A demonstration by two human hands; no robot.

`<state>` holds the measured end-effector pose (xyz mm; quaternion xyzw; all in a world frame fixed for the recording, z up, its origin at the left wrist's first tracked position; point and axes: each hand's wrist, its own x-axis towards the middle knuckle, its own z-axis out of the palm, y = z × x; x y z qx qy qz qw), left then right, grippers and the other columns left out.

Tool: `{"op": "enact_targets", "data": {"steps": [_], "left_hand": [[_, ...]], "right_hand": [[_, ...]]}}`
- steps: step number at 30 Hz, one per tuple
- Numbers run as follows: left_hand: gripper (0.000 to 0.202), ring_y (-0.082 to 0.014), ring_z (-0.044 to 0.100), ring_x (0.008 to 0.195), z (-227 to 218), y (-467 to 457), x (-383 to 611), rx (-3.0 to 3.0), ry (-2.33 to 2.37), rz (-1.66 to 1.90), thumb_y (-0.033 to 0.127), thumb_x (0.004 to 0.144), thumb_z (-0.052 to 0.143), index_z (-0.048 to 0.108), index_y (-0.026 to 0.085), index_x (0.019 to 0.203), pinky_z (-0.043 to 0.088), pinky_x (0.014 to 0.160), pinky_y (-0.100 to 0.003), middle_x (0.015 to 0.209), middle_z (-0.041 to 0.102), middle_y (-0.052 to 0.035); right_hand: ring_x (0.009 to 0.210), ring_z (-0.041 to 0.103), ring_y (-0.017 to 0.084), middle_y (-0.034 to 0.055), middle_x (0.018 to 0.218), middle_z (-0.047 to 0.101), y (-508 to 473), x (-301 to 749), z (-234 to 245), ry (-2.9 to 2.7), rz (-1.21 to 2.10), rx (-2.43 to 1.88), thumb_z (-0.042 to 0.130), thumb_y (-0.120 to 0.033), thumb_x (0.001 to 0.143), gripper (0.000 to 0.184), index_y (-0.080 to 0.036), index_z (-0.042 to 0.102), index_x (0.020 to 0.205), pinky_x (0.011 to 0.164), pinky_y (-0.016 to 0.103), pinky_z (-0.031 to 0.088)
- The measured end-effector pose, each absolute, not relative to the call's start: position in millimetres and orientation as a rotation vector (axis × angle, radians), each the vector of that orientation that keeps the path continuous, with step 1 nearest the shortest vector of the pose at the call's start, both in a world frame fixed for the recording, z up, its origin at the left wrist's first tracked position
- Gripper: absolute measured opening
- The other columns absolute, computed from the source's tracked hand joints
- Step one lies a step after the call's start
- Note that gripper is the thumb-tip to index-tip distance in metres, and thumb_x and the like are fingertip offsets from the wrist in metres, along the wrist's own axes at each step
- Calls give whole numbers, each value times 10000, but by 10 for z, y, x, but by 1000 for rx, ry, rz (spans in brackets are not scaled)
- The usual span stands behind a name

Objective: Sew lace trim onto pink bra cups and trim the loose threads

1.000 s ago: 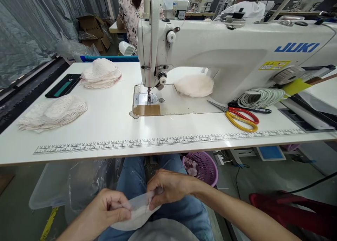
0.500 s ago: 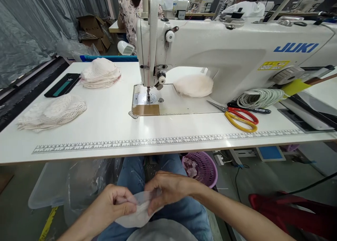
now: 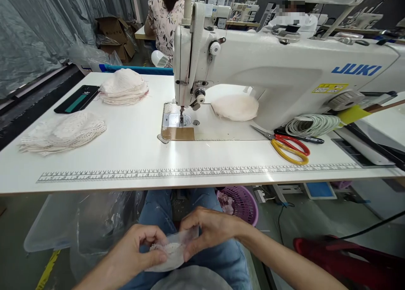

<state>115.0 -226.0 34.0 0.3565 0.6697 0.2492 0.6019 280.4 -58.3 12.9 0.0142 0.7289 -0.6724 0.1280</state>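
Observation:
Over my lap, both hands hold a thin, translucent white fabric piece with a lacy strip visible in its middle. My left hand pinches its left side between thumb and fingers. On the right edge, my right hand grips with thumb below and fingers above. A rounded grey translucent piece lies on my lap just below the hands. Past the table's front edge stands a white sewing machine, its needle area apart from my hands. A pale oval fabric piece rests on the machine bed.
At the table's left are a lacy white stack, a pinkish-white stack and a dark phone-like object. Scissors and coiled cord lie right. A purple basket stands below; two people sit beyond.
The fabric between my hands has been opened out or turned, so the lacy strip now shows more clearly. Both hands keep hold of it. The camera view has shifted slightly.

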Motion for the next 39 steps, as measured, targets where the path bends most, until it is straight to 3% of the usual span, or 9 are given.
{"op": "enact_targets", "data": {"steps": [3, 8, 17, 24, 39], "left_hand": [[119, -142, 522, 668, 355, -2258, 1138, 851, 1621, 602, 268, 672, 639, 670, 169, 730, 390, 619, -196, 670, 608, 19], [127, -148, 529, 672, 345, -2290, 1112, 869, 1616, 625, 264, 678, 631, 657, 164, 752, 390, 630, -197, 686, 624, 10], [216, -136, 510, 607, 313, -2283, 1143, 795, 1505, 669, 372, 711, 644, 677, 164, 760, 380, 572, -192, 665, 641, -4], [297, -142, 501, 612, 295, -2306, 1168, 738, 1530, 705, 436, 690, 663, 682, 144, 740, 379, 570, -200, 655, 622, -16], [207, -138, 487, 618, 291, -2282, 1237, 866, 1621, 695, 371, 709, 639, 679, 168, 697, 363, 587, -196, 619, 583, 17]], "right_hand": [[557, 462, 62, -45, 622, 519, -642, 2744, 107, 2167, -1935, 50, 700, -460, 722, 350, -117, 654, 768, 498, 142, 344], [603, 512, 81, -24, 687, 556, -623, 2786, 117, 2129, -1950, 90, 700, -427, 733, 331, -114, 648, 826, 542, 151, 387], [601, 498, 78, -39, 665, 537, -684, 2789, 120, 2082, -1993, 118, 731, -441, 690, 352, -125, 635, 814, 521, 147, 365], [575, 463, 67, -37, 653, 514, -688, 2806, 93, 2159, -1946, 104, 673, -379, 772, 268, -115, 634, 789, 515, 148, 353], [559, 434, 63, -43, 637, 485, -766, 2803, 99, 2135, -2067, 146, 676, -480, 740, 372, -114, 624, 776, 486, 154, 326]]}}
